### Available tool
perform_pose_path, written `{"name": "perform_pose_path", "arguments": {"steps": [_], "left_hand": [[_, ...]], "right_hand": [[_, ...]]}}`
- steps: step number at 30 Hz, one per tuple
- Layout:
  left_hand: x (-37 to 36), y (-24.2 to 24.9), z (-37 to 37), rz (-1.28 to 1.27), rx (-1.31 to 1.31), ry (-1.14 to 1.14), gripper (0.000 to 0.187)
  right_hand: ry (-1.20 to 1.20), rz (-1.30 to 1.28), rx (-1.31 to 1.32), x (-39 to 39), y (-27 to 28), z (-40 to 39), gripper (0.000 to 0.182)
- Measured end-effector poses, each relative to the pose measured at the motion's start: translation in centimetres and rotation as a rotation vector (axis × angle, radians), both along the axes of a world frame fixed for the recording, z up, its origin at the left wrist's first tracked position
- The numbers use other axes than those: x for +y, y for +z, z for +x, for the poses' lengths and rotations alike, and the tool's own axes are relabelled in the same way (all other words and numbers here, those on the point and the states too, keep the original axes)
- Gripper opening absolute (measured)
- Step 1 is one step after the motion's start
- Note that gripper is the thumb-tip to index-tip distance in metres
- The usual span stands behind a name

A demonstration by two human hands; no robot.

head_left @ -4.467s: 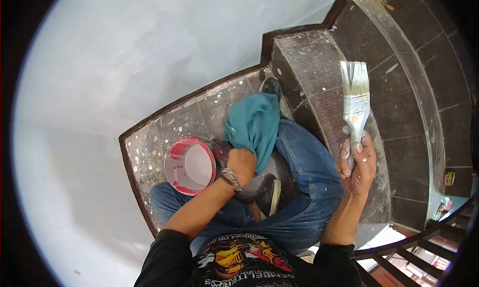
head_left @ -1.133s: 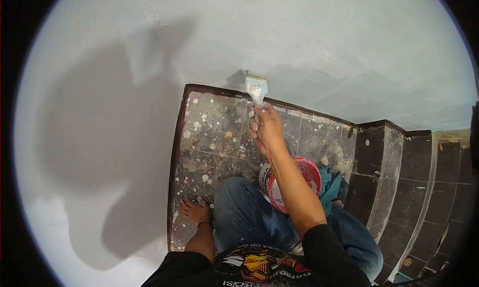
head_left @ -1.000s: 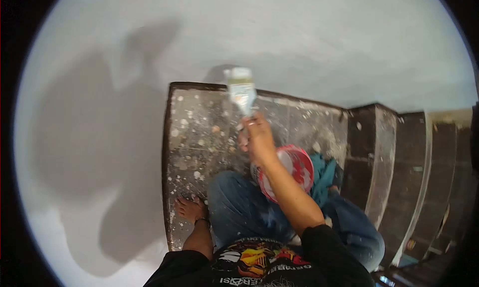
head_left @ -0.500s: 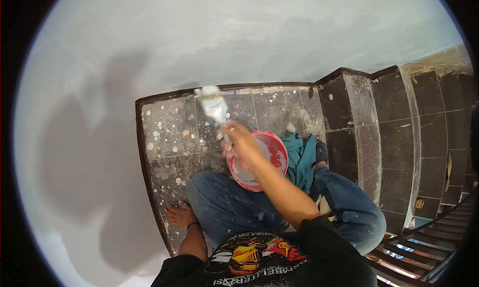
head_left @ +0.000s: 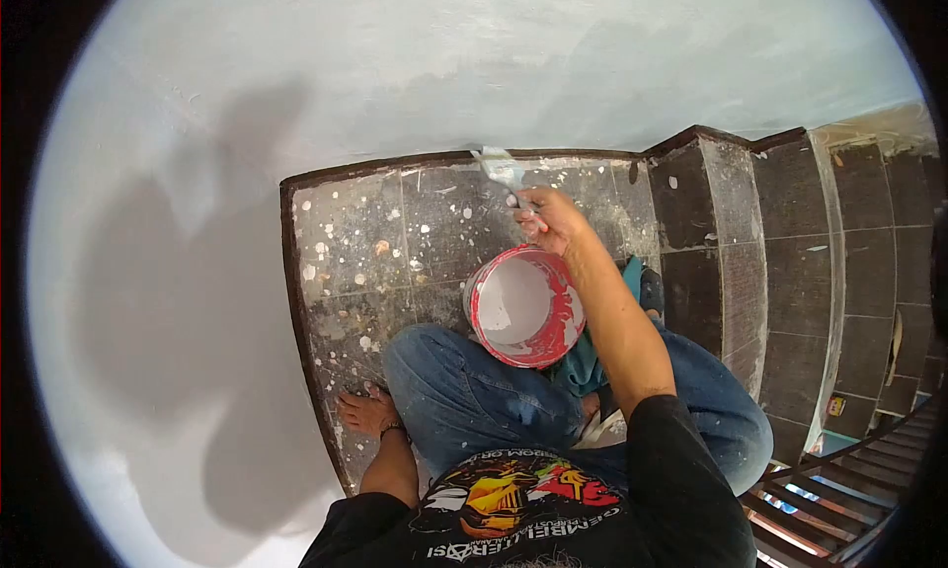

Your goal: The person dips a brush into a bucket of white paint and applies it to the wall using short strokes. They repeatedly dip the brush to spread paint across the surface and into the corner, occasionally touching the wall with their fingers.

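My right hand (head_left: pixel 551 218) grips the handle of a paintbrush (head_left: pixel 503 171), whose paint-coated bristles point up and left, close to the dark trim at the foot of the wall (head_left: pixel 425 64). Below that hand stands a red-rimmed paint bucket (head_left: pixel 477 316) with pale paint inside and smears of it on the inner wall. Resting on the speckled floor beside my bent knee, my left hand (head_left: pixel 365 411) has its fingers spread and holds nothing.
Paint-spotted dark tiles (head_left: pixel 346 242) make up the landing. Brown steps (head_left: pixel 790 291) descend on the right toward a metal railing (head_left: pixel 859 469). A teal cloth (head_left: pixel 581 368) lies partly hidden behind the bucket, near my foot.
My right hand has carried the paintbrush right and slightly up, from over the bucket's left side to beyond its far rim. More of the bucket's inside shows. My left hand stays on the floor.
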State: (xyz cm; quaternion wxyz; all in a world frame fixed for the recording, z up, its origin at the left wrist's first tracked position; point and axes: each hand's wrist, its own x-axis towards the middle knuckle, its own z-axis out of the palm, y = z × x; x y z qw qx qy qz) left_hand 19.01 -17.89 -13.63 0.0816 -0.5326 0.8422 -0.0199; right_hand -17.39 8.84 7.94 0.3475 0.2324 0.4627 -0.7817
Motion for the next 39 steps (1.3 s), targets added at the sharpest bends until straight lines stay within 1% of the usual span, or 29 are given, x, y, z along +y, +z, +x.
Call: {"name": "perform_pose_path", "arguments": {"steps": [3, 4, 6, 10, 12, 14, 16, 18, 19, 21, 22, 23, 26, 29, 31, 34, 37, 38, 39], "left_hand": [[-0.1, -0.4, 0.2, -0.011, 0.022, 0.001, 0.072], [-0.2, -0.7, 0.3, -0.014, 0.026, 0.004, 0.072], [-0.4, -1.4, 0.7, -0.032, 0.01, -0.018, 0.071], [-0.2, -0.7, 0.3, -0.028, 0.005, -0.007, 0.07], [-0.4, -1.1, 0.6, -0.049, 0.023, -0.027, 0.071], [-0.4, -1.1, 0.6, -0.041, 0.031, -0.032, 0.071], [-0.4, -0.3, 0.3, -0.007, 0.025, -0.028, 0.071], [-0.4, -0.7, 0.3, -0.029, 0.012, -0.026, 0.071], [-0.4, -1.0, 0.5, -0.04, 0.004, -0.021, 0.07], [-0.3, -1.4, 0.7, -0.073, 0.022, -0.04, 0.07], [-0.3, -1.4, 0.8, -0.091, 0.033, -0.051, 0.07], [-0.2, -1.2, 0.7, -0.076, 0.031, -0.044, 0.07], [0.0, -0.1, 0.0, -0.037, 0.025, -0.034, 0.071], [-0.1, -0.1, 0.2, -0.016, 0.013, -0.024, 0.071], [0.0, 0.2, 0.0, -0.006, 0.019, -0.019, 0.072], [0.0, -0.1, 0.0, 0.0, 0.024, 0.001, 0.073], [-0.3, -0.5, 0.6, -0.01, 0.02, -0.038, 0.074], [-0.2, -0.4, 0.5, 0.003, 0.027, -0.029, 0.074], [-0.1, 0.0, 0.2, 0.015, 0.035, -0.019, 0.075]], "right_hand": [[0.008, -0.001, -0.059, 2.6, -2.6, -0.9, 0.017], [-0.038, 0.081, -0.054, 3.1, -3.2, -1.0, 0.017], [-0.076, 0.106, -0.051, 3.4, -4.4, -1.5, 0.017], [-0.069, 0.143, -0.037, 3.3, -4.9, -2.3, 0.018], [-0.083, 0.077, 0.017, 3.2, -5.1, -2.9, 0.01], [-0.112, 0.051, 0.108, 3.1, -5.0, -3.2, 0.009], [-0.16, 0.064, 0.233, 1.6, -1.0, -2.7, 0.01], [-0.16, 0.022, 0.339, 1.0, 3.8, -1.2, 0.011], [-0.156, 0.0, 0.39, 0.9, 5.2, -0.3, 0.012], [-0.202, 0.031, 0.375, 0.9, 6.3, 1.8, 0.012], [-0.226, 0.047, 0.369, 0.9, 6.6, 2.3, 0.012], [-0.197, 0.038, 0.324, 0.6, 5.9, 2.3, 0.012], [-0.118, 0.015, 0.221, -0.6, 1.9, 1.9, 0.011], [-0.127, 0.062, 0.346, -2.9, 2.3, -0.3, 0.011], [-0.168, 0.063, 0.427, -4.2, 6.1, 0.0, 0.014], [-0.151, 0.047, 0.542, -4.2, 9.5, 2.3, 0.015], [-0.153, 0.094, 0.395, -3.5, 7.1, 4.0, 0.014], [-0.167, 0.068, 0.306, -3.8, 6.1, 4.1, 0.012], [-0.159, 0.089, 0.302, -3.8, 5.3, 3.6, 0.012]]}}
